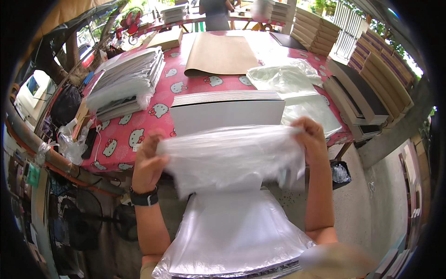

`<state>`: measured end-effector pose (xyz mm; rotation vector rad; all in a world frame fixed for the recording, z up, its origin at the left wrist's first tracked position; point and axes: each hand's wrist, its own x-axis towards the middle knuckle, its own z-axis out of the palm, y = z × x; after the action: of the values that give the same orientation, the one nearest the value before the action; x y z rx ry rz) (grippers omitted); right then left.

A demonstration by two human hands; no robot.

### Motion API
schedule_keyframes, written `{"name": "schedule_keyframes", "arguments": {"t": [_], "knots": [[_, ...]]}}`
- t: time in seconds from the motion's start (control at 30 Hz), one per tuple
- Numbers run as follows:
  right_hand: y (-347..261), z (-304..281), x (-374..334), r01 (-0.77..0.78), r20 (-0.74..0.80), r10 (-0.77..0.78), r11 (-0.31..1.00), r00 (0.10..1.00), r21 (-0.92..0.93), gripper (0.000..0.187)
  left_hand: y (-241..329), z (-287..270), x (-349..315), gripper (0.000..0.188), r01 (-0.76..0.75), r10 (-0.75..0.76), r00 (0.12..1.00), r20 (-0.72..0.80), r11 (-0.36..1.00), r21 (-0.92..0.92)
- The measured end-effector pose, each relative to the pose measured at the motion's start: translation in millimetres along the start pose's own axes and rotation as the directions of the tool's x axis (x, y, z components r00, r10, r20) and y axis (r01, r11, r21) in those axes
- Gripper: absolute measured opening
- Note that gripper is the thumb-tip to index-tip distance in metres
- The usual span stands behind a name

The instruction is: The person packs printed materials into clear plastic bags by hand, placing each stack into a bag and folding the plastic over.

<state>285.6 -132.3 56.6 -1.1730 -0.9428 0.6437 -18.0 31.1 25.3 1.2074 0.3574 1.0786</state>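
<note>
A clear plastic bag (232, 153), slightly blurred, is stretched sideways between my hands. My left hand (149, 162), with a dark band on its wrist, grips the bag's left end. At the opposite end my right hand (310, 137) pinches the upper corner between bent fingers. Below the bag, close to my body, lies a stack of flat items in clear plastic (232, 232); dark edges show along its near side. Just beyond the bag, a thick white stack of boards or sheets (227, 114) stands at the table's near edge, its lower part hidden by the bag.
A pink patterned cloth covers the table (111, 146). Plastic-wrapped stacks (125, 81) lie at left, brown paper (220, 53) at the far middle, and loose clear bags (288, 81) at right. Dark and brown boards (357, 93) line the right edge. A person (216, 14) stands far back.
</note>
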Motion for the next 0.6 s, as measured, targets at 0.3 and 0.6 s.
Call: {"name": "schedule_keyframes", "arguments": {"t": [0.3, 0.6], "knots": [[-3, -8, 11, 0.030, -0.185, -0.089, 0.953, 0.979, -0.302, 0.009, -5, 12, 47, 0.036, -0.428, 0.601, 0.751, 0.272, 0.130, 0.895], [32, -26, -44, -0.336, 0.164, 0.295, 0.868, 0.941, 0.365, 0.029, 16, -14, -11, 0.018, 0.583, -0.566, 0.806, 0.171, 0.810, -0.064]]}}
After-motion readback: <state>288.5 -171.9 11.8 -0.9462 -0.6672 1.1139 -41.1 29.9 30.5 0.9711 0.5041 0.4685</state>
